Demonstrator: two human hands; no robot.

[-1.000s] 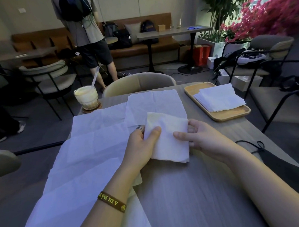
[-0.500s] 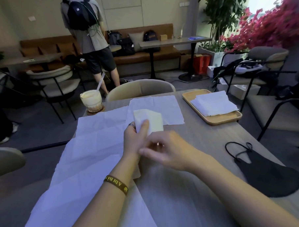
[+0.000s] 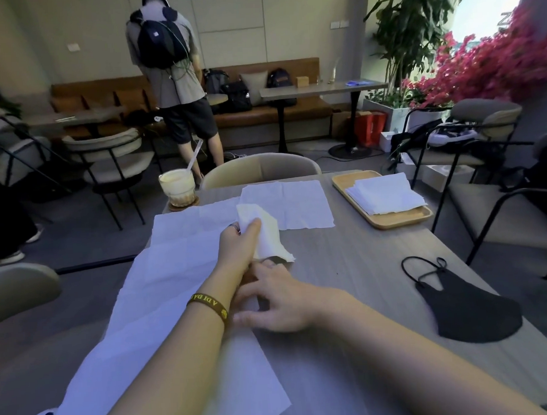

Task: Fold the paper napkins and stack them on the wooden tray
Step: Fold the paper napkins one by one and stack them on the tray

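Note:
My left hand (image 3: 238, 248) grips a folded white napkin (image 3: 267, 236) and holds it up above the middle of the table, its thumb pressed on the front. My right hand (image 3: 274, 299) lies low just below the left wrist, fingers relaxed, holding nothing. Several unfolded napkins (image 3: 175, 274) are spread flat across the left half of the table, one more (image 3: 292, 203) farther back. The wooden tray (image 3: 395, 219) sits at the far right with a stack of folded napkins (image 3: 384, 193) on it.
A black face mask (image 3: 468, 308) lies on the table to the right. A glass drink with a straw (image 3: 177, 188) stands on a coaster at the far left edge. Chairs surround the table; a person with a backpack (image 3: 172, 70) stands beyond.
The napkin went from a flat square held by both hands to a smaller fold held by the left hand alone. My right hand let go and slid down toward the left wrist.

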